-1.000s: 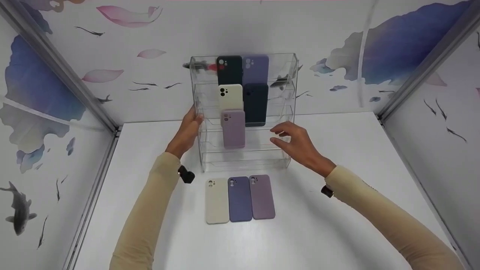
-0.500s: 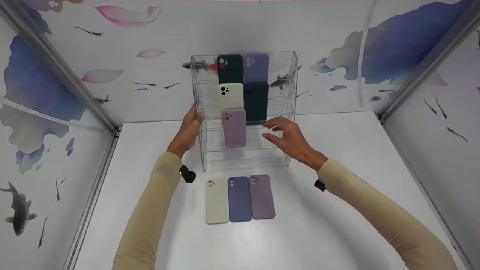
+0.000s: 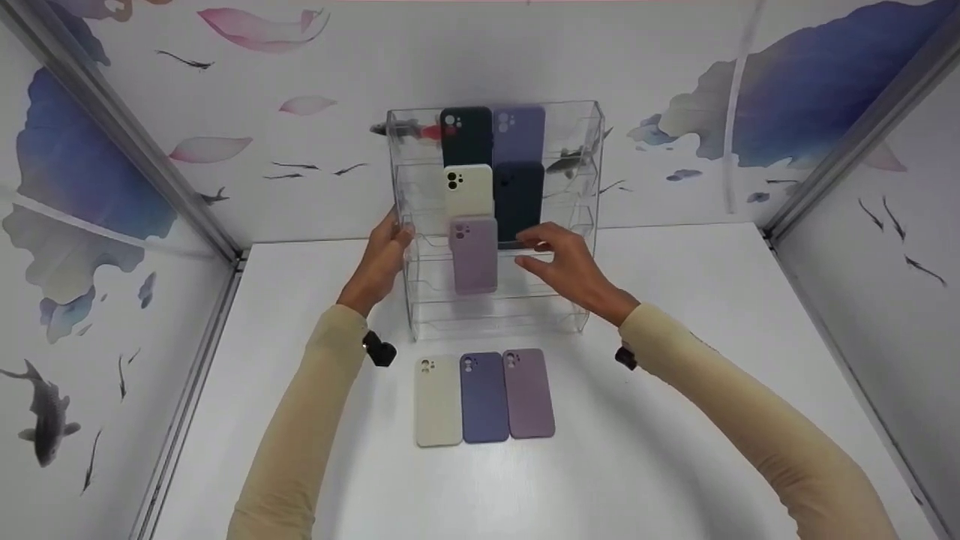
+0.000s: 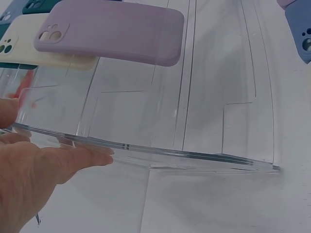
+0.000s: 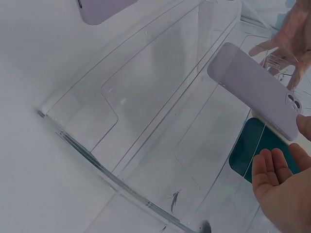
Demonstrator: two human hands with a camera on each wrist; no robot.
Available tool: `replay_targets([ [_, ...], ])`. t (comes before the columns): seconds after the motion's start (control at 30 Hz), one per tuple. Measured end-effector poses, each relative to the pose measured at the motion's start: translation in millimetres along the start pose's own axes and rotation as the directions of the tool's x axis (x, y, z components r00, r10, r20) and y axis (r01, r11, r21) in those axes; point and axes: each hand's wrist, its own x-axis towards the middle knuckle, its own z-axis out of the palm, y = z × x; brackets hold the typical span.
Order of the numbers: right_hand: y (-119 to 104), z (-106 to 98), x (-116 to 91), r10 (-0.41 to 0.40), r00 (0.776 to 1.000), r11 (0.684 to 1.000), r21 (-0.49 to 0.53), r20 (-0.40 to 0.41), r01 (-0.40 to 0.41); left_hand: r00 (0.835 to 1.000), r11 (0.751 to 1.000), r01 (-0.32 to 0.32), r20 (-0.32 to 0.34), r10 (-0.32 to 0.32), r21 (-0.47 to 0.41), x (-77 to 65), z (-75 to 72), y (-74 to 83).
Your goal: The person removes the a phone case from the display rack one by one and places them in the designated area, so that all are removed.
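A clear tiered display rack (image 3: 517,327) stands upright at the back of the table. My left hand (image 3: 379,266) grips its left side panel, thumb on one face and fingers on the other. In the rack are a dark green phone case (image 3: 466,136), a violet one (image 3: 519,133), a cream one (image 3: 469,191), a dark navy-teal one (image 3: 519,199) and a mauve one (image 3: 475,256). My right hand (image 3: 570,266) hovers at the lower end of the navy-teal case, fingers bent and thumb apart. In the right wrist view its fingers (image 5: 272,167) overlap that case (image 5: 243,148); contact is unclear.
In front of the rack, three phone cases lie side by side on the white table (image 3: 637,465): cream (image 3: 439,401), blue-violet (image 3: 484,397) and mauve (image 3: 530,394). Printed wall panels (image 3: 660,45) enclose the table at the back and sides.
My right hand has moved left and slightly up, from beside the rack's right edge to the navy-teal case's lower end. The left hand keeps its grip on the rack.
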Motion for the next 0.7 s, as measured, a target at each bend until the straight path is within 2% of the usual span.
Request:
replay_targets([
  [0.23, 1, 4, 9, 0.031, 1.0, 0.999, 0.033, 0.003, -0.031, 0.999, 0.999, -0.035, 0.004, 0.035, 0.005, -0.4, -0.7, -0.8],
  [0.47, 2, 9, 17, 0.057, 0.998, 0.995, 0.077, -0.001, -0.057, 1.0, 1.0, -0.025, -0.002, 0.025, -0.004, -0.8, 1.3, 0.2],
  [0.7, -3, 19, 26, 0.048, 0.999, 0.996, 0.081, -0.016, -0.047, 1.0, 0.999, 0.008, -0.03, -0.006, 0.042, -1.4, 0.0, 0.3],
])
